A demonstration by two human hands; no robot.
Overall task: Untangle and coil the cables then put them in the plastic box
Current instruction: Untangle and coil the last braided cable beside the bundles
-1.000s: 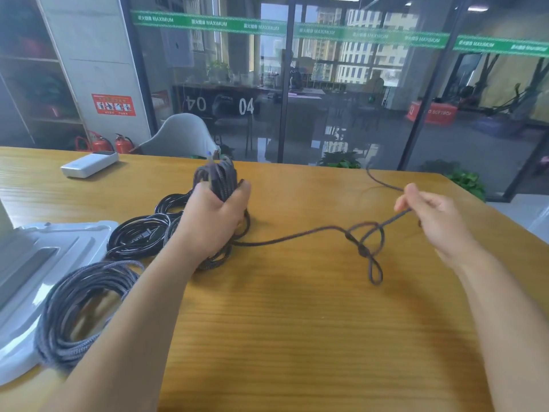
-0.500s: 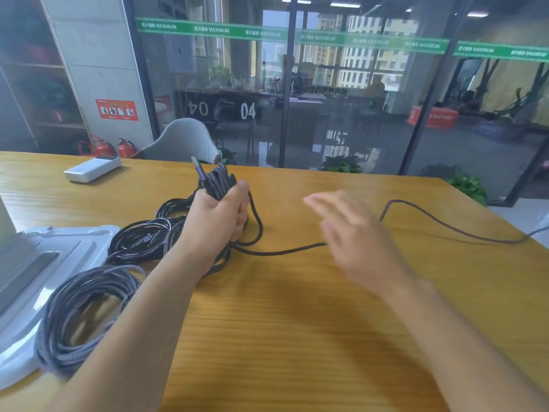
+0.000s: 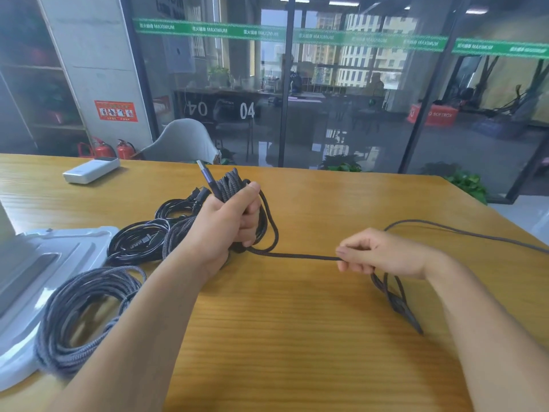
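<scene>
Two hands mid-desk: left hand (image 3: 230,223) grips braided cable bundle (image 3: 237,188), USB plug up; right hand (image 3: 383,254) pinches its loose strand (image 3: 297,256). Coiled cables (image 3: 89,310) and plastic box (image 3: 35,263) at left desk (image 3: 297,337) edge.

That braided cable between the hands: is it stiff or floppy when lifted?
Probably floppy: the braided cable loops loosely below the right hand. It bends into tight coils in the left hand. Its woven sheath likely grips rather than slips.
</scene>
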